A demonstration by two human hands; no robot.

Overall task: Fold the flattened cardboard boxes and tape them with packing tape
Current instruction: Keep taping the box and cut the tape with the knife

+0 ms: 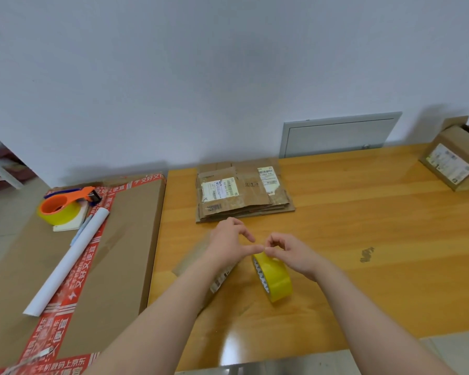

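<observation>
A yellow roll of packing tape (274,277) stands on its edge on the wooden table (363,226), just below my hands. My right hand (290,250) pinches at the top of the roll with curled fingers. My left hand (229,240) has its thumb and forefinger stretched toward the right hand's fingertips, nearly touching them. A small cardboard box (217,277) lies under my left wrist and forearm, mostly hidden. A stack of flattened cardboard boxes (244,190) with shipping labels lies further back on the table.
A large cardboard box (114,253) with red printed tape stands left of the table, carrying an orange tape dispenser (63,205), a white paper roll (68,263) and a notepad. A folded box (455,158) sits at the table's far right corner.
</observation>
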